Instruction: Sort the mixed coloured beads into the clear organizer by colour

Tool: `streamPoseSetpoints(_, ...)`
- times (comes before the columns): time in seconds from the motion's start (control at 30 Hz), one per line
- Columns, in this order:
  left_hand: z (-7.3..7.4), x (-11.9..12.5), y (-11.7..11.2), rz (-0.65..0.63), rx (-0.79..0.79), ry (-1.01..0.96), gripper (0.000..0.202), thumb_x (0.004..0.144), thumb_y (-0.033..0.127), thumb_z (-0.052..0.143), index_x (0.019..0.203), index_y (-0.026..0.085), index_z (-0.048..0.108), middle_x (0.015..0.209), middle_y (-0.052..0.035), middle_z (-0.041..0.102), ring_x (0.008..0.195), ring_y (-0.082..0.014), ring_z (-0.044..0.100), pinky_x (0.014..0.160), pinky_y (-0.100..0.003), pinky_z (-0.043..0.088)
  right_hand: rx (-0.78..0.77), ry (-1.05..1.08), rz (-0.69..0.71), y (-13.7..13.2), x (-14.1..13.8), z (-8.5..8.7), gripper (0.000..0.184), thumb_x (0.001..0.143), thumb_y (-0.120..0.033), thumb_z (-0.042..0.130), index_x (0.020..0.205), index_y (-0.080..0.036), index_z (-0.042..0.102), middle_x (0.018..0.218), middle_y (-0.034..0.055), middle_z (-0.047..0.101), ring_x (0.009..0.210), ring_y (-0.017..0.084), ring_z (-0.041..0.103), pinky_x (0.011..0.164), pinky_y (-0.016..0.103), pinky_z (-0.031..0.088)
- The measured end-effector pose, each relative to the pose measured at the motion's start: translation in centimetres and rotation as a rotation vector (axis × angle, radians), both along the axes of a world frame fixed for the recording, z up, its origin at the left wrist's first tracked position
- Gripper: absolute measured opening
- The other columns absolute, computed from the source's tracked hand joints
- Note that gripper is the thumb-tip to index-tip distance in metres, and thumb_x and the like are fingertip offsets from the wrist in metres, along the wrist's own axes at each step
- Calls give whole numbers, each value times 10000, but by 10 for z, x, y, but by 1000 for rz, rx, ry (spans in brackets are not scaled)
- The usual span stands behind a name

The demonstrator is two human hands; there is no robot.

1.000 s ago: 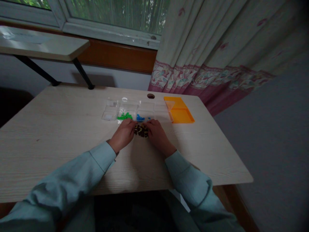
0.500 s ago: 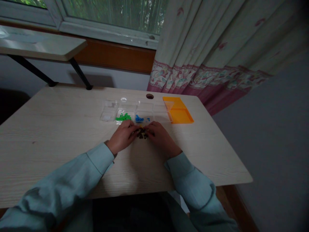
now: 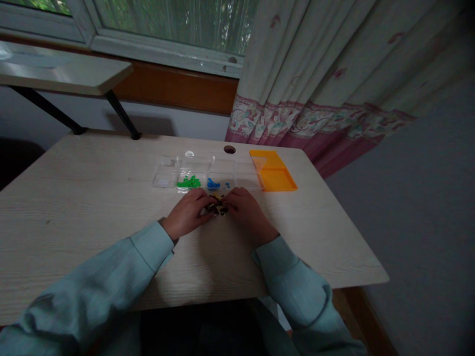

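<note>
Both my hands meet over a small heap of dark brown and yellow pieces (image 3: 222,210) on the desk. My left hand (image 3: 189,210) curls in from the left, its thumb and fingers closed in among the pieces. From the right, my right hand (image 3: 247,210) bends its fingertips together at the heap's edge. What either hand pinches is too small and dark to make out. Just beyond the hands lies a clear plastic compartment box (image 3: 166,170). Small green pieces (image 3: 190,182) fill one front compartment, and blue pieces (image 3: 213,184) lie in the compartment to its right.
An orange tray or lid (image 3: 276,173) lies at the box's right end, partly under its clear edge. The pale wooden desk (image 3: 92,212) has a round cable hole (image 3: 229,149) near its back. A raised shelf (image 3: 67,74) stands at back left; a curtain (image 3: 297,89) hangs behind.
My left hand has shifted slightly, with its thumb and fingers lower over the dark pieces, and the heap looks a little rearranged. My right hand stays almost in place.
</note>
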State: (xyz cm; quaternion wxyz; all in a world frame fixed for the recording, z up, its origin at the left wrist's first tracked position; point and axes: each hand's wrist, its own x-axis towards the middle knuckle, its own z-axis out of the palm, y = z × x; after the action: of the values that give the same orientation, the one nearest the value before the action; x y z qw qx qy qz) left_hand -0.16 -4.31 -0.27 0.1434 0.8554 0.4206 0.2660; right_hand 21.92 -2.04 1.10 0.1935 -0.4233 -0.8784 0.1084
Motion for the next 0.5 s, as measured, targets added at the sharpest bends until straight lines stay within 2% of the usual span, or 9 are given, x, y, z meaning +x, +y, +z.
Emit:
streamPoseSetpoints(0.27,-1,1,1,5,9,12,209,898,328,569,1030,186,648,949,-72,567,935,-217,531,843,-359,450,-57,-12,-42,1,2,2,138,839,-120,606,929,-177,694,922,61,646,918,194,550,861,319,418)
streamPoseSetpoints(0.5,1,1,-1,-2,9,-16,222,914,335,539,1037,181,641,943,-76,561,919,-214,532,826,-357,455,-55,-38,-56,6,8,-1,158,862,-132,578,958,-175,694,913,67,666,914,191,553,854,317,409)
